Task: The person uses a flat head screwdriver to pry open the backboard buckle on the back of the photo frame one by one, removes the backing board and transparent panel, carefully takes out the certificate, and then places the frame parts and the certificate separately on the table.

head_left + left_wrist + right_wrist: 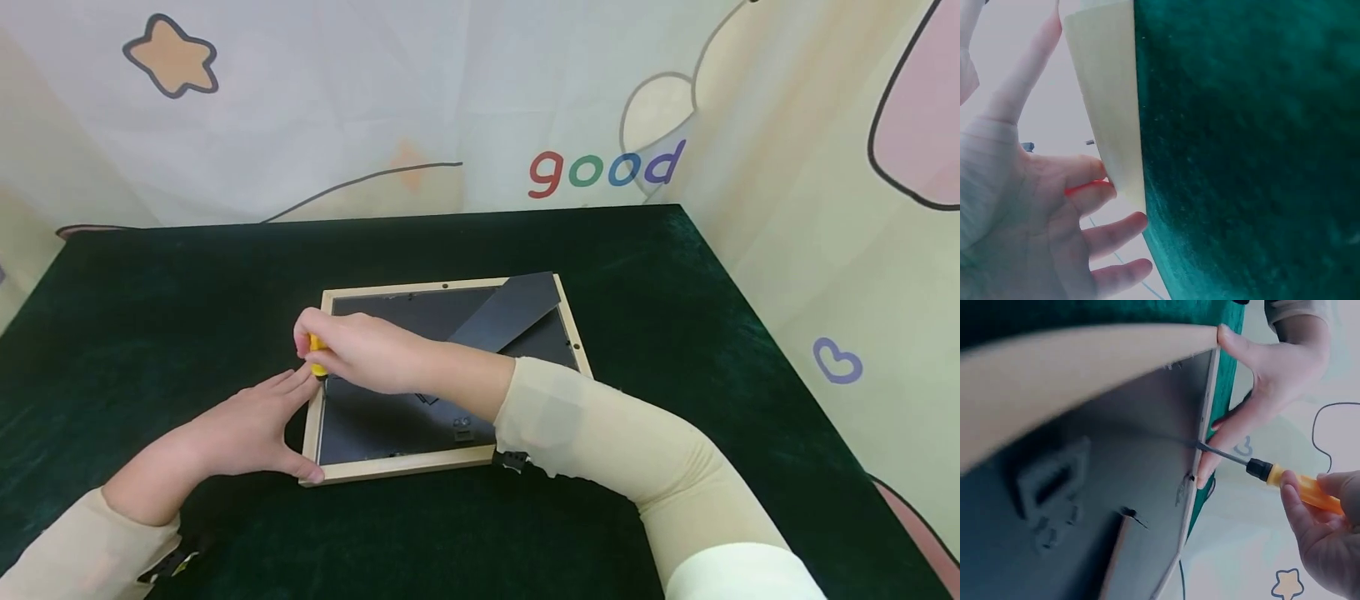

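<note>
Left hand (247,429) lies flat, fingers spread, bracing the left rail of the picture frame (390,468), which sits face-down mid-table (150,292). Right hand (360,350) pinches a yellow screwdriver (1285,481), tip at that rail. The frame looks light, stiff, probably glazed and fragile; hold by the rails.

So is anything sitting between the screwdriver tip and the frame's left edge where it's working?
Nothing visible. In the right wrist view the screwdriver shaft runs straight to the inner side of the frame rail. The left hand steadies that rail from outside, its fingers just beside the shaft, not across it.
</note>
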### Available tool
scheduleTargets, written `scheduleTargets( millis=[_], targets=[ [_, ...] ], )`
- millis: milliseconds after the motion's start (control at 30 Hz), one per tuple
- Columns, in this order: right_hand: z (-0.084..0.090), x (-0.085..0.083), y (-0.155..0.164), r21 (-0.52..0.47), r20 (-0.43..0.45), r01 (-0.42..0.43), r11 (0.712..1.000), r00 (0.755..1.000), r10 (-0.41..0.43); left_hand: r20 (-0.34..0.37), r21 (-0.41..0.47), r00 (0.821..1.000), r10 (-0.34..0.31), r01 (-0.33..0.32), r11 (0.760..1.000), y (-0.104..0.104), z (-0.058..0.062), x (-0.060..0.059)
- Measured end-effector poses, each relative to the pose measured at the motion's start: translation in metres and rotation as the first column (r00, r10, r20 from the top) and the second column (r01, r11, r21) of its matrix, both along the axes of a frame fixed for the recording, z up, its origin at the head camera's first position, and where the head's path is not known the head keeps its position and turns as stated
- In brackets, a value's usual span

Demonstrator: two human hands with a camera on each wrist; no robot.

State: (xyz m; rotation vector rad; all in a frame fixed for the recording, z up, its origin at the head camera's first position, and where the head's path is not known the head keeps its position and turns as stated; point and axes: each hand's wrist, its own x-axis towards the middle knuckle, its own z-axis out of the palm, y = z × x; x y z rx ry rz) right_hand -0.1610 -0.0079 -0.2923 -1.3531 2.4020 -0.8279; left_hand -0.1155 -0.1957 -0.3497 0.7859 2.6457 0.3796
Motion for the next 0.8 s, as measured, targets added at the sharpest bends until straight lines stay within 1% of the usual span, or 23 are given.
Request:
scheduleTargets(
  millis=[200, 367, 500, 567, 667, 733, 800],
  targets=[
    [-0.006, -0.003, 0.008, -0.051, 0.013, 0.054, 0.997, 0.999, -0.053, 0.008, -0.009, 1.000, 0.014, -0.013, 1.000, -0.001, 0.001, 0.001],
    [-0.012, -0.005, 0.023, -0.057, 0.092, 0.103, 0.993, 0.991, -0.098, 0.023, -0.018, 1.000, 0.019, -0.018, 1.000, 0.000, 0.000, 0.000],
    [-0.014, -0.005, 0.030, -0.050, 0.126, 0.121, 0.991, 0.985, -0.114, 0.031, -0.025, 0.999, 0.020, -0.020, 0.999, 0.001, 0.001, 0.000],
    [-0.013, -0.005, 0.028, -0.057, 0.121, 0.113, 0.992, 0.987, -0.106, 0.035, -0.025, 0.999, 0.021, -0.020, 0.999, 0.002, 0.002, 0.000],
    [-0.008, -0.006, 0.019, -0.047, 0.082, 0.080, 0.996, 0.994, -0.076, 0.036, -0.018, 0.999, 0.019, -0.018, 1.000, 0.002, 0.002, 0.000],
    [-0.003, -0.006, 0.011, -0.022, 0.041, 0.048, 0.999, 0.998, -0.047, 0.031, -0.008, 0.999, 0.015, -0.014, 1.000, 0.001, 0.002, 0.000],
    [0.003, -0.005, 0.003, 0.024, 0.012, 0.022, 0.999, 1.000, -0.022, 0.026, 0.003, 1.000, 0.010, -0.010, 1.000, 0.001, 0.001, 0.001]
  ],
)
